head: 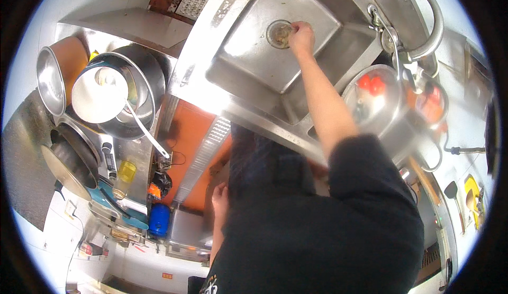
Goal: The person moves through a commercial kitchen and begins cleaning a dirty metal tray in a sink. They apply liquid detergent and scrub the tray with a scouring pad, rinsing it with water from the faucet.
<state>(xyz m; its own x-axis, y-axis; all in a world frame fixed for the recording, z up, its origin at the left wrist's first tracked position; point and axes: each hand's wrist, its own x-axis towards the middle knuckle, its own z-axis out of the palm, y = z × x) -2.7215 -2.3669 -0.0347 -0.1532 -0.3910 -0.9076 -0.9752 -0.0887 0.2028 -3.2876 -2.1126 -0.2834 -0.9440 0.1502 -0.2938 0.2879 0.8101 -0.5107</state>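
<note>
My right hand (302, 39) reaches down into a stainless steel sink basin (254, 61). Its curled fingers grip the right rim of the round drain strainer (279, 34). Brownish and greenish food scraps lie inside that strainer. The fingertips are partly hidden by the back of the hand. My left hand (220, 198) hangs low beside my body, away from the sink. Its fingers are loosely bent, and nothing shows in them.
A curved faucet (430, 24) stands right of the basin. Beneath it, a metal bowl (359, 107) holds red items in water. To the left are a white ladle (99, 95), an orange-sided pot (71, 71) and stacked pans (75, 159). A floor drain grate (204, 157) crosses the orange floor.
</note>
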